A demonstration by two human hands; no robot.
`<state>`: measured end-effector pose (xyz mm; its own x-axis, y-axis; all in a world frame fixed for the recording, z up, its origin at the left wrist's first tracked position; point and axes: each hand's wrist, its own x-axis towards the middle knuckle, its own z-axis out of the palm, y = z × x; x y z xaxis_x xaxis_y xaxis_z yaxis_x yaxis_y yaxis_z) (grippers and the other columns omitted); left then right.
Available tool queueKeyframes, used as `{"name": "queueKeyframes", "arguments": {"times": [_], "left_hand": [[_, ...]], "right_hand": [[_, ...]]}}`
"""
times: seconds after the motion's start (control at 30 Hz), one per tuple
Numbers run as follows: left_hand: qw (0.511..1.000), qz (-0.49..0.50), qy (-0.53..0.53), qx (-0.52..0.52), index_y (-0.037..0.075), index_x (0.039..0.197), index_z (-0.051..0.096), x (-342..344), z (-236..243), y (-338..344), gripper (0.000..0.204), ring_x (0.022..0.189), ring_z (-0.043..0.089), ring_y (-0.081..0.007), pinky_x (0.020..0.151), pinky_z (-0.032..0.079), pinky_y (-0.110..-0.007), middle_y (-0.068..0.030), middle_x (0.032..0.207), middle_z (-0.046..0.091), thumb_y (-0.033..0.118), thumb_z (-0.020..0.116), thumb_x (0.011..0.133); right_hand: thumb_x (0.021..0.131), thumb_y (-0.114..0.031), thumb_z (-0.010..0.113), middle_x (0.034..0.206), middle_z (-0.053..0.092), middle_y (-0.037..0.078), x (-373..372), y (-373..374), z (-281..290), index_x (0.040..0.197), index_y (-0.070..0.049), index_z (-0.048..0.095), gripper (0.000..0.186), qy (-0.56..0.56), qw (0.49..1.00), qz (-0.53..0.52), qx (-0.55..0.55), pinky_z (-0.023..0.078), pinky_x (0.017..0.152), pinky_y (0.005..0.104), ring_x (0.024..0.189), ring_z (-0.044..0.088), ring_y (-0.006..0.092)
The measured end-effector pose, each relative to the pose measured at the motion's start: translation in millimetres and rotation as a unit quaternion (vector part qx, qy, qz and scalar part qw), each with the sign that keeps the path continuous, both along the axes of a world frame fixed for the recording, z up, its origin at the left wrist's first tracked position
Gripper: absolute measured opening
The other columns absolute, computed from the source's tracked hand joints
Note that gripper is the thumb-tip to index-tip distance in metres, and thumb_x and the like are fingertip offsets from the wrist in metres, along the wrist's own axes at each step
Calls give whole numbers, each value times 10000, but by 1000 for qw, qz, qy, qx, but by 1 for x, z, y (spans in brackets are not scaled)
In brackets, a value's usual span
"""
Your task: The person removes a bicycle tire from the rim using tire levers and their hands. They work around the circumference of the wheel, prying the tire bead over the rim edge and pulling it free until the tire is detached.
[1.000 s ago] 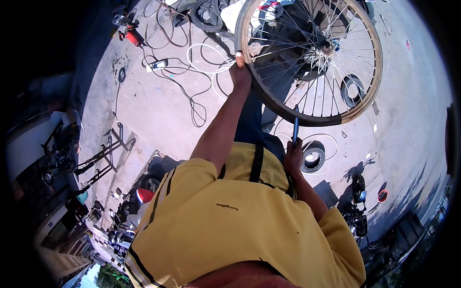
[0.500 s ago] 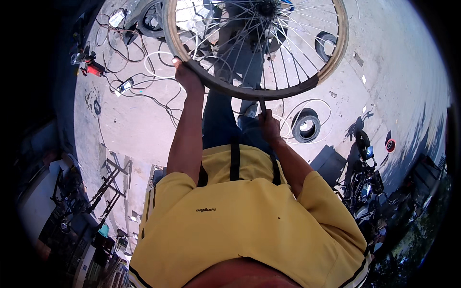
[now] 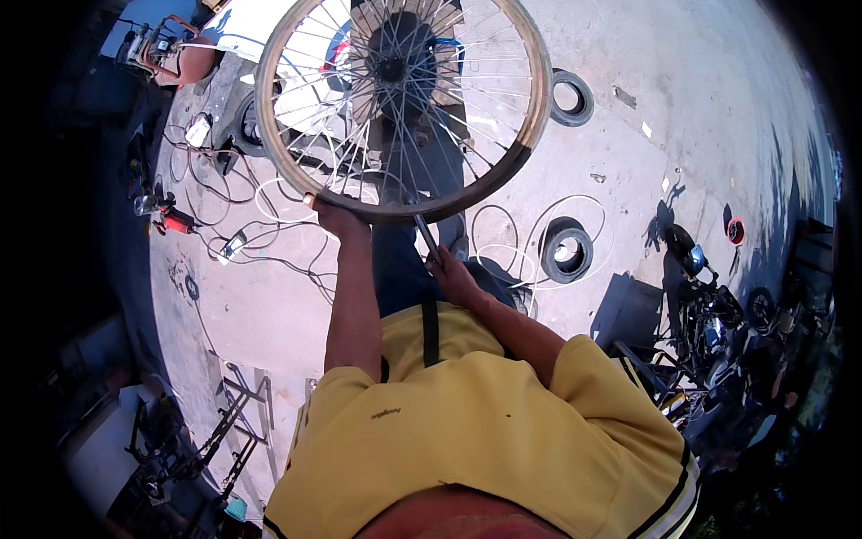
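Observation:
A spoked wheel (image 3: 397,215) with a worn brownish rim stands tilted in front of my legs, its dark hub near the top of the view. My left hand (image 3: 338,218) is closed round the near left part of the rim, thumb up on its edge. In my right hand (image 3: 455,278) is a slim metal lever (image 3: 426,236), gripped at its near end. The lever's far tip meets the lower rim; whether it is hooked under the edge cannot be made out. Behind the spokes, dark round shapes are partly hidden.
Small tyres (image 3: 582,260) lie on the concrete to the right, beside loops of white tubing (image 3: 611,235). Dark cables (image 3: 285,256) sprawl on the left. A reddish tank (image 3: 190,65) stands far left, a metal frame (image 3: 241,415) near left, and a motorcycle (image 3: 709,310) at right.
The wheel sits lower and further left in the view, and more of it shows. My right hand has shifted left and down, and the lever now slants up to the left.

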<state>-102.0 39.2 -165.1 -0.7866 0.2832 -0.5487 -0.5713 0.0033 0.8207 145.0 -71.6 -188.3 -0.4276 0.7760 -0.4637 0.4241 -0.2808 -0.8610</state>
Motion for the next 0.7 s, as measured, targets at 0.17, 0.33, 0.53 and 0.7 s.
{"name": "queueKeyframes", "arguments": {"times": [0.17,0.33,0.53,0.7], "left_hand": [[999,-21,-22,23,3,1175,557,-10,-3,-7,780,834,624,-272,731,538,-427,-121,999,611,736,338,1021],[994,-27,27,98,-1,1268,471,15,16,-11,677,916,663,-325,765,606,-475,-141,1159,565,578,647,964],[990,-62,90,85,-32,1318,356,9,6,-9,635,912,665,-286,683,631,-394,-180,1164,552,283,741,923],[991,-59,116,29,-66,1413,300,10,10,-10,710,827,690,-297,688,624,-399,-198,1149,597,293,716,964]], "right_hand": [[1027,-283,609,864,607,75,5,16,65,1148,21,564,331,86,989,-14,-121,455,757,370,822,549,158],[1020,-252,631,757,579,45,19,36,96,1206,28,568,342,58,981,-26,-181,432,605,334,679,532,124],[1006,-252,674,760,581,31,16,79,160,1248,51,554,406,72,966,-27,-246,415,503,288,575,526,120],[1052,-388,585,930,647,72,36,83,153,1347,30,549,514,117,966,-55,-225,484,619,309,736,599,134]]}}
